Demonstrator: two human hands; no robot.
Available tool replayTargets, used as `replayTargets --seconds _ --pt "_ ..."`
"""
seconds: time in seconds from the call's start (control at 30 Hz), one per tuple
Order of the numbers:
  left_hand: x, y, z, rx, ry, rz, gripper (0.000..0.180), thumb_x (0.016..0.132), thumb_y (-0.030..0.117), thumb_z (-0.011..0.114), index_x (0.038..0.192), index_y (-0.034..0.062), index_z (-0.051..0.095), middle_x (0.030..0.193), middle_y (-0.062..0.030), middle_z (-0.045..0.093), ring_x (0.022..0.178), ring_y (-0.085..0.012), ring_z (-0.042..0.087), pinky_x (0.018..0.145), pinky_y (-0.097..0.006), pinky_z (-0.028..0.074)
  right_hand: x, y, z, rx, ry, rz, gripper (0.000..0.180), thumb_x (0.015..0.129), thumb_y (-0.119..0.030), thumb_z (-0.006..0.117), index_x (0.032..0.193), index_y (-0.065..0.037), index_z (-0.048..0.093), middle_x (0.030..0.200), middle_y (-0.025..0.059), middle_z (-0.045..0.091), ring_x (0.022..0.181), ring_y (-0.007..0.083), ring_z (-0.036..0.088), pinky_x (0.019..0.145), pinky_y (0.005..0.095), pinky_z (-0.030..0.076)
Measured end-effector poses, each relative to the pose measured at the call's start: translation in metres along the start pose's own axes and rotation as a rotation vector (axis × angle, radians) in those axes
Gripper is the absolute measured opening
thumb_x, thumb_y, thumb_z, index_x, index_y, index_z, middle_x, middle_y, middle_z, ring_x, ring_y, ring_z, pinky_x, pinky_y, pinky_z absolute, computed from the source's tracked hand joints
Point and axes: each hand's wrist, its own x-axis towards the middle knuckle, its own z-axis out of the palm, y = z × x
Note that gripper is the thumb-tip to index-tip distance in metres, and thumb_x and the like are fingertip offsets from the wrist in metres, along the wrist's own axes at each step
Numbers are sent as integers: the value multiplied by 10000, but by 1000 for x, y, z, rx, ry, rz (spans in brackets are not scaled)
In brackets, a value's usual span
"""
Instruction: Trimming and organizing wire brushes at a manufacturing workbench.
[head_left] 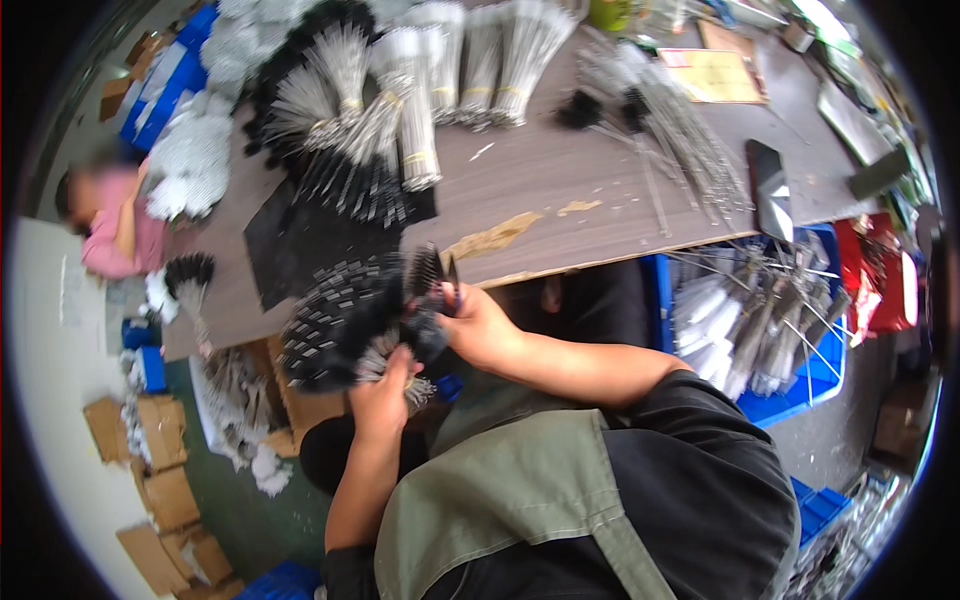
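My left hand grips the wire stems of a bundle of black bristle brushes, held just off the near edge of the counter. My right hand closes around the bristle heads. The bundle looks light, its bristles soft and springy, its stems stiff, so the stems seem the surest hold.
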Motion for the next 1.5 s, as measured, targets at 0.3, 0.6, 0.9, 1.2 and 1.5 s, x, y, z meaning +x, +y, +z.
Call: replayTargets --seconds 0.3,0.6,0.9,1.2,1.5 --pt "2 -12 -18 117 166 -80 82 892 23 601 973 9 601 782 -40 603 557 -108 544 521 -235 480 22 -158 -53 -258 389 -597 107 925 -147 601 852 -73 576 679 -24 516 591 62 429 533 225 340" --pt "24 -23 -19 391 58 336 239 856 -22 650 1089 8 606 959 -54 617 749 -101 602 587 -219 541 26 -215 -190 -1909 848 -463 299 792 -274 708 998 -58 683 858 117 698 755 304 664 704 356 522" --pt "35 -24 -41 1117 27 866 342 812 94 651 1151 56 637 1244 -119 584 1207 -316 489 1066 -428 331 -12 -109 -59 -753 48 87 141 830 -156 729 895 -36 694 805 14 679 748 74 600 728 258 488" --pt "25 -4 -35 1102 48 901 363 794 91 659 1154 60 635 1244 -123 583 1193 -317 502 1055 -426 344 -22 -59 -17 -622 -200 -59 65 854 -47 690 907 -12 677 817 5 658 745 41 570 665 210 469" --pt "30 16 -23 1211 49 856 355 850 209 599 1182 86 623 1242 -116 583 1176 -319 514 1037 -429 366 -33 -53 -9 -456 -231 24 64 854 -58 684 897 -12 675 800 12 646 757 51 569 686 227 479"
